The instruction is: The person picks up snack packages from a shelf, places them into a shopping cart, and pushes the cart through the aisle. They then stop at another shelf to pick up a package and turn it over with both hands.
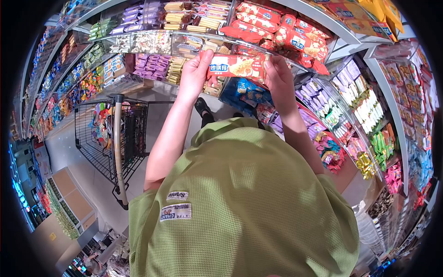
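A red snack packet (236,66) with a blue logo and a food picture is stretched level between my two hands, in front of the shelves. My left hand (197,74) pinches its left end, thumb on top. At the right end, my right hand (278,76) grips the packet, with the thumb on its front. Behind and above it lie similar red packets (300,41) in a clear shelf bin. Just below the held packet are blue packets (249,92).
A black wire shopping cart (94,138) with colourful packages in it stands at the left, its handle (118,152) towards me. Curved shelves of wrapped snacks run along the front and both sides. Purple packets (151,65) lie left of my left hand.
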A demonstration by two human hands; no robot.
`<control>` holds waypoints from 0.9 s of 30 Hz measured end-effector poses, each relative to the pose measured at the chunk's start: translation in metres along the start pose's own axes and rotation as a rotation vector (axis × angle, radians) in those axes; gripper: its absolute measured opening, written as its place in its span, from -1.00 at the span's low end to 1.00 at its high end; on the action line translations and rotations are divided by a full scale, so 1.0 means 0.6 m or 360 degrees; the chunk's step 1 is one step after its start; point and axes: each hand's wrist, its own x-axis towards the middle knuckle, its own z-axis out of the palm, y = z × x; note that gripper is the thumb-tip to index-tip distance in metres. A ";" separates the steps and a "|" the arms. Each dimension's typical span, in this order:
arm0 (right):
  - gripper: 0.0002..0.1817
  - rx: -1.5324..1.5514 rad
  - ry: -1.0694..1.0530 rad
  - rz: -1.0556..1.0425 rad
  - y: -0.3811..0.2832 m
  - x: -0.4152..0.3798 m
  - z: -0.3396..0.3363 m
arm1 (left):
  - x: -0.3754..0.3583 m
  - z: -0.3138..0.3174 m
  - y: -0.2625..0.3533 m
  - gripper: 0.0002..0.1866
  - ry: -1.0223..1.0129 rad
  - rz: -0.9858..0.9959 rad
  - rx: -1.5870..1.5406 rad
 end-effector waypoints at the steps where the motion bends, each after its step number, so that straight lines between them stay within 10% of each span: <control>1: -0.86 0.0002 0.0002 0.0000 -0.001 0.000 0.000 | 0.000 0.001 0.001 -0.54 -0.0002 0.0011 -0.0003; 27: -0.88 0.0002 0.0098 -0.0058 -0.007 -0.009 0.003 | -0.003 0.006 0.003 -0.47 -0.0047 0.0091 0.0092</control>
